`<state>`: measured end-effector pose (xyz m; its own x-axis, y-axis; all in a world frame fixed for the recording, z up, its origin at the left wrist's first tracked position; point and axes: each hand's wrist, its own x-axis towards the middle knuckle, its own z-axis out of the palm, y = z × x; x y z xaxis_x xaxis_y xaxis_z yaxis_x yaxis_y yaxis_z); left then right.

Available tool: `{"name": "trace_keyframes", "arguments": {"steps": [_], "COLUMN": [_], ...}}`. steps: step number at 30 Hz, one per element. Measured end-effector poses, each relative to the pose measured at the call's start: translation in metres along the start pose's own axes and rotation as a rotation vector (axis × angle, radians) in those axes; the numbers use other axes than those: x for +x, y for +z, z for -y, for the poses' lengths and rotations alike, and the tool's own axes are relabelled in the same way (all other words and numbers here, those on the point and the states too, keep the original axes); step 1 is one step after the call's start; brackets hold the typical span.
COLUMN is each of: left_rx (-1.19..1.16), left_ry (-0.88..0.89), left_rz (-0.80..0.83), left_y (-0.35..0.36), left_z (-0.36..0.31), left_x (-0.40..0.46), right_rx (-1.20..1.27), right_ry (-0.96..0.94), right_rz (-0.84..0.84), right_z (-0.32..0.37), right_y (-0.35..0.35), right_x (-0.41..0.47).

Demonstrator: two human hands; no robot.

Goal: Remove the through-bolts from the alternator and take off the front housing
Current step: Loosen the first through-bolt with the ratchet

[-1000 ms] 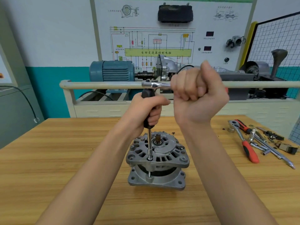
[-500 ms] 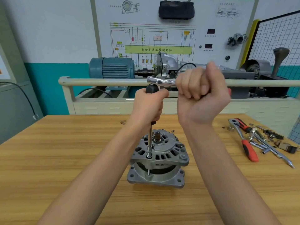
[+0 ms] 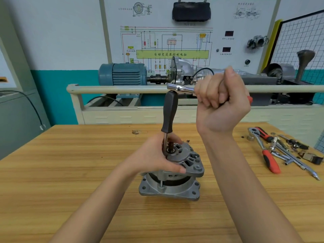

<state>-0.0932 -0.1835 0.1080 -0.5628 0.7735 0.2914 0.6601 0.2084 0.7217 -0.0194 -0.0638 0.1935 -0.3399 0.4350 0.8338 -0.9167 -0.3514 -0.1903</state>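
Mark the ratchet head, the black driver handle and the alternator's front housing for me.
ratchet head (image 3: 177,88), head view, on the chrome head
black driver handle (image 3: 169,113), head view, mid-grip
front housing (image 3: 190,161), head view, its ribbed top face

A wooden counter (image 3: 70,172) fronts a white-and-teal wall (image 3: 52,50), a wiring panel (image 3: 166,41) and a blue motor (image 3: 122,74).

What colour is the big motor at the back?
Blue-grey motor, clearest in the head view.
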Motion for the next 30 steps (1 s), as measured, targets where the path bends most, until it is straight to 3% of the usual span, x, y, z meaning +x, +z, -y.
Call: {"name": "trace_keyframes", "arguments": {"steps": [9,21,24,28,30], "left_rx": [0.085,0.074,-0.126,-0.755,-0.82], "left_ry": [0.072,0.03,0.008,0.076,0.062], "left_rz": [-0.055,-0.051,-0.053,-0.171,-0.124], "left_y": [0.012,0.009,-0.005,-0.034,-0.04], "left_z": [0.014,0.014,0.001,-0.034,-0.053], "left_x": [-0.001,-0.001,-0.001,0.021,0.029], "right_rx": [0.013,-0.055,-0.007,0.1,0.202], "right_ry": [-0.01,0.028,0.093,0.179,0.239], "right_rz": [-0.005,-0.013,-0.067,-0.159,-0.179], "right_z": [0.003,0.0,-0.002,-0.002,0.0], "right_y": [0.0,0.01,0.008,0.003,0.001], "right_x": [-0.004,0.001,0.007,0.013,0.012]}}
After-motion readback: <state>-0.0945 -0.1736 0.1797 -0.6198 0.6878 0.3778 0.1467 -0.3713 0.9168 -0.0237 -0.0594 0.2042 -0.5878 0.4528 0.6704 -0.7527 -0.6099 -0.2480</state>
